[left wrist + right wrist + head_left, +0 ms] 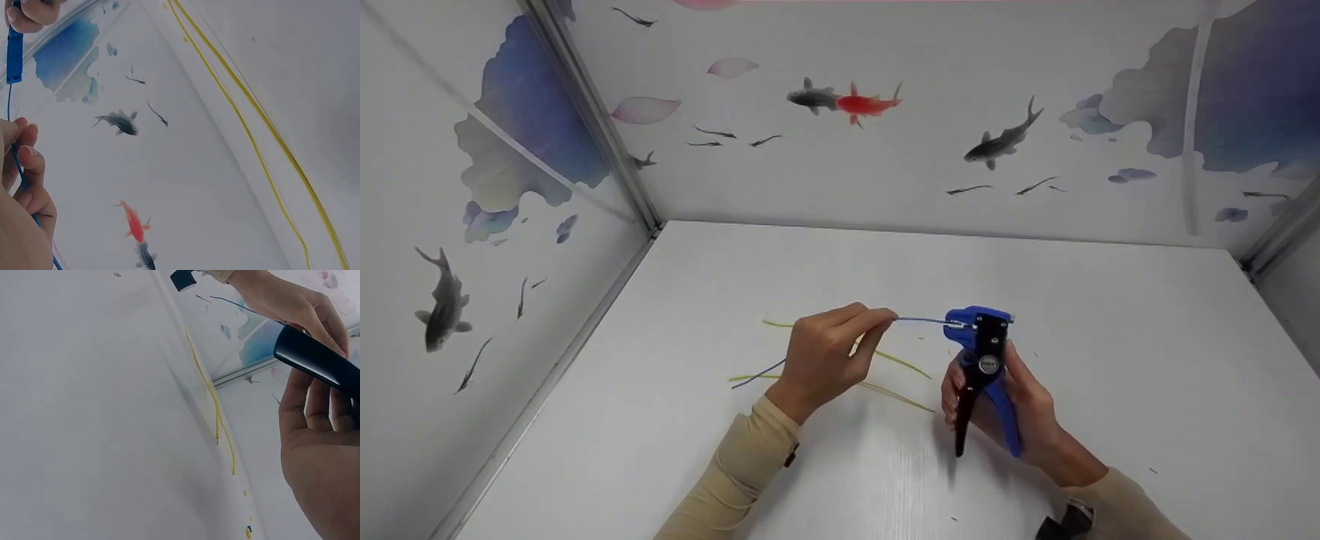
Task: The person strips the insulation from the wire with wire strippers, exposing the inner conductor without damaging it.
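Pinching a thin, flexible blue wire (921, 319) btwn thumb & index fingertips, the L hand (826, 360) holds it near its R end. L wrist view: wire continues past the other fingers, which are curled in. Its short free stretch runs R from the fingertips, nearly straight & level, into the head of a blue-and-black wire stripper w/ a round silver dial (988, 364); can't tell if the jaws bite it. The wire's other end sticks out on the far side of the L hand, slanting down-L in head view.

R hand (1035, 416) grips the stripper, fingers curled round its handles, 1 black, 1 blue, which stand apart at the bottom; head points up & away from the person.

Next out: thin yellow wires (901, 364) lie on the white bench (885, 480) behind & below the L hand, partly hidden by it, running roughly L–R, apart from the stripper. Tiny yellow scraps (248, 533) & a blue bit (250, 528) lie past their ends in R wrist view.

Tan sleeves (735, 465) on both arms. White wall panels (885, 180) behind, w/ painted fish, petals & blue-grey patches; metal corner post (600, 120) at L.
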Demonstrator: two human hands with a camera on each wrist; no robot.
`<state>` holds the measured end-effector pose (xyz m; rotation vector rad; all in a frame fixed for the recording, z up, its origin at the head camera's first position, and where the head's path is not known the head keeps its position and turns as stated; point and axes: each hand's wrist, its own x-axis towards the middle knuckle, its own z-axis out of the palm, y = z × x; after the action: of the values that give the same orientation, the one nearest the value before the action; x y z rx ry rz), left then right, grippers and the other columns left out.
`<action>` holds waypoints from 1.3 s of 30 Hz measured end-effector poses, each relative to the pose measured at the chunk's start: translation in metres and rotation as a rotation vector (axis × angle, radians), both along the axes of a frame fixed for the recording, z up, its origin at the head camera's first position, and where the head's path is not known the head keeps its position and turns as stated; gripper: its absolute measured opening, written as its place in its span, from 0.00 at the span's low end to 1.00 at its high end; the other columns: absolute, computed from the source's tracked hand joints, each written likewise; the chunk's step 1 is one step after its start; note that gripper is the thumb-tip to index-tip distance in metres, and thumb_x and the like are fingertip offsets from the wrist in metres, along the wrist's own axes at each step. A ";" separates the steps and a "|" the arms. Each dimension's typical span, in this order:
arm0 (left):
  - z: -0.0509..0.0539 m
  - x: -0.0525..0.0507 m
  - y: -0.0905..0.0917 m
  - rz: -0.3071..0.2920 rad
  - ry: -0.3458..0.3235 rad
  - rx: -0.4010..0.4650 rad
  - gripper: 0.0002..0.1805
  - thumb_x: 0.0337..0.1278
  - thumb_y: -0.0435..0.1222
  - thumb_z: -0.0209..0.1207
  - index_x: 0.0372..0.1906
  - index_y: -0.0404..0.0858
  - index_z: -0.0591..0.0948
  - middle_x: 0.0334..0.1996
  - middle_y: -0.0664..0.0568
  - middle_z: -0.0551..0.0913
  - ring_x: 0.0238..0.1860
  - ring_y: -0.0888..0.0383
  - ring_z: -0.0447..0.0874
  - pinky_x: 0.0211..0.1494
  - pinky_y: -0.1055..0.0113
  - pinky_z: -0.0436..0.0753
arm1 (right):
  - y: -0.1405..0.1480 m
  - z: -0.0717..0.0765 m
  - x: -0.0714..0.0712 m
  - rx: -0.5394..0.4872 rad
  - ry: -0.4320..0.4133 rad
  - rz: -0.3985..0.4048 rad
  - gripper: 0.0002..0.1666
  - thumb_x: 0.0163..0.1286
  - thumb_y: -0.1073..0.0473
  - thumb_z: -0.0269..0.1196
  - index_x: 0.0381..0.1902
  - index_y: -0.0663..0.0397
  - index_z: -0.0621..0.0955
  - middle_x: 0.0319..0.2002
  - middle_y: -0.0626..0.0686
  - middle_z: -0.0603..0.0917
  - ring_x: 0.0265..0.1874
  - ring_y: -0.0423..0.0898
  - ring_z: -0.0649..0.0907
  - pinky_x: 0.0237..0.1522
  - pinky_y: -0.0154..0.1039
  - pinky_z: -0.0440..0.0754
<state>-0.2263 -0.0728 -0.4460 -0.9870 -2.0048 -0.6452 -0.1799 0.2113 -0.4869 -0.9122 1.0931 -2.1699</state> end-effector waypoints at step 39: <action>0.001 0.001 0.000 -0.038 -0.025 -0.034 0.06 0.76 0.36 0.65 0.47 0.45 0.92 0.32 0.58 0.92 0.27 0.67 0.87 0.30 0.76 0.83 | 0.000 -0.001 0.008 0.114 0.014 -0.146 0.51 0.83 0.31 0.11 0.42 0.52 0.76 0.33 0.46 0.82 0.31 0.41 0.85 0.38 0.38 0.87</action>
<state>-0.2256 -0.0730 -0.4451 -1.0441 -2.0290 -0.6484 -0.1721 0.2110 -0.4882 -0.8203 1.3129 -2.1936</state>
